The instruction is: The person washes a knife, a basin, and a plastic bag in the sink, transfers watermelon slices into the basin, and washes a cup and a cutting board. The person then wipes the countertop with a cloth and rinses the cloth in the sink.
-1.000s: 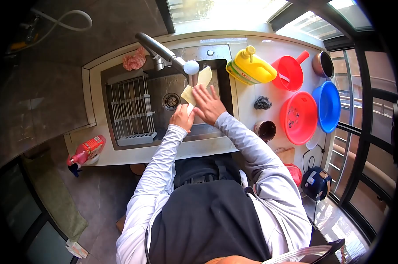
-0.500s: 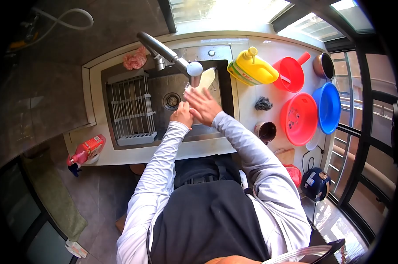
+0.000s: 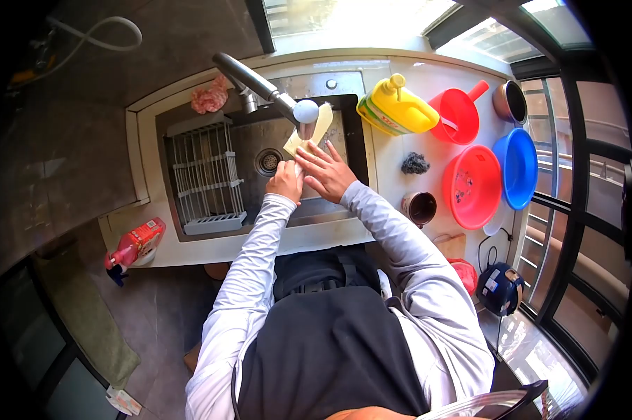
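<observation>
Under the faucet (image 3: 260, 80), a pale yellow flat piece (image 3: 321, 126) slants over the sink (image 3: 260, 133). My left hand (image 3: 285, 182) is closed round the near end of this piece, where something whitish shows between its fingers. Flat against the piece lies my right hand (image 3: 330, 173), its fingers stretched out and its thumb close to my left hand. The faucet's head partly covers the piece. What the piece is made of cannot be told.
A grey rack (image 3: 205, 175) stands in the sink's left part, with a pink cloth (image 3: 209, 96) behind it. To the right are a yellow jug (image 3: 400, 108), red dipper (image 3: 456, 115), scouring pad (image 3: 415, 163), dark cup (image 3: 419, 208), red basin (image 3: 472, 187) and blue basin (image 3: 517, 168).
My right hand has slid back and forth slightly over the yellow piece. My left hand keeps its hold near the same place. The whole view has shifted slightly.
</observation>
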A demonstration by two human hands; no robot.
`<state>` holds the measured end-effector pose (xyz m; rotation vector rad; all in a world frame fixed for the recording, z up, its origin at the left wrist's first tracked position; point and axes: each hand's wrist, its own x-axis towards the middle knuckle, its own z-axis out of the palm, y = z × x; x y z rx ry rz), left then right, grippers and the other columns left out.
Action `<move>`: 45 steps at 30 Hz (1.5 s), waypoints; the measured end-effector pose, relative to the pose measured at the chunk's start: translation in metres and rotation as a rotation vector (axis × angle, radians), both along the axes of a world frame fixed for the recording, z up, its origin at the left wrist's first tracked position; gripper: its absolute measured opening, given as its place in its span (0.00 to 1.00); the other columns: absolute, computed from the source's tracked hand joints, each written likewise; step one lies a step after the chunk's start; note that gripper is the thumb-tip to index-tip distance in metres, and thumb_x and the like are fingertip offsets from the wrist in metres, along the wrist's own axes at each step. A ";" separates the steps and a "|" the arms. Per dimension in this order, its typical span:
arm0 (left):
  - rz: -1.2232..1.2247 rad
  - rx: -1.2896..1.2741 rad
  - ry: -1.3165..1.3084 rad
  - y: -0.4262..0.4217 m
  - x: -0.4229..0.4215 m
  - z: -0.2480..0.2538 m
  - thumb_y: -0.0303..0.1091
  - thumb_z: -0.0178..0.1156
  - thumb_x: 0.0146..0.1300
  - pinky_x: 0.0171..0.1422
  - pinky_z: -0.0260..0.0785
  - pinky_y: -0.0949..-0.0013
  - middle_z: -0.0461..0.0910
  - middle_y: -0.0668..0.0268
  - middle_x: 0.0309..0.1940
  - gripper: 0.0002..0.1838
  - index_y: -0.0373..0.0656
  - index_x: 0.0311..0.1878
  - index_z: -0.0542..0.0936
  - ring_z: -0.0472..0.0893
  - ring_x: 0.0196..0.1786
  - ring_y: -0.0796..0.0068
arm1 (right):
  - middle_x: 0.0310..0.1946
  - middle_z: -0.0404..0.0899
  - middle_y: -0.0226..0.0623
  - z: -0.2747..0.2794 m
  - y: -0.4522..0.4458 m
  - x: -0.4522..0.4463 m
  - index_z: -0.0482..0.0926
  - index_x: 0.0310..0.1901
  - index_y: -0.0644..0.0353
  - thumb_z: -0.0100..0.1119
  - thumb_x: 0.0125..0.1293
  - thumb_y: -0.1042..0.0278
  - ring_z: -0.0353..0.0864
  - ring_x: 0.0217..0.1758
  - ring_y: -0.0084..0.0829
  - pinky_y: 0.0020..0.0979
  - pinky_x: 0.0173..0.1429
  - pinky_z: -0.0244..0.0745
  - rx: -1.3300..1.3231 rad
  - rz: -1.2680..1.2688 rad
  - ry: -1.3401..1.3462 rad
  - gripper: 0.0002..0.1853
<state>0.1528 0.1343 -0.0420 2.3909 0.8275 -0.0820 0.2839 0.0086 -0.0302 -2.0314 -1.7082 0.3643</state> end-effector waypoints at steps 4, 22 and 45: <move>0.004 0.017 -0.100 0.001 0.001 0.008 0.42 0.61 0.65 0.43 0.77 0.49 0.77 0.57 0.45 0.14 0.44 0.46 0.74 0.83 0.40 0.46 | 0.74 0.62 0.31 0.009 -0.004 0.018 0.68 0.69 0.44 0.45 0.73 0.47 0.55 0.78 0.45 0.58 0.78 0.38 -0.055 -0.128 -0.219 0.26; 0.278 -1.248 -0.117 0.034 0.014 0.000 0.28 0.59 0.65 0.16 0.56 0.77 0.74 0.68 0.34 0.33 0.48 0.72 0.59 0.66 0.16 0.85 | 0.74 0.60 0.35 0.010 -0.002 0.005 0.63 0.72 0.48 0.48 0.73 0.50 0.53 0.79 0.46 0.58 0.78 0.38 -0.053 -0.098 -0.128 0.29; 0.410 -1.547 -0.121 0.014 -0.042 0.015 0.35 0.55 0.72 0.13 0.51 0.79 0.68 0.74 0.30 0.16 0.47 0.61 0.70 0.59 0.13 0.88 | 0.74 0.61 0.41 -0.020 0.020 0.013 0.61 0.72 0.57 0.44 0.73 0.48 0.55 0.79 0.37 0.52 0.80 0.41 -0.105 -0.073 -0.070 0.32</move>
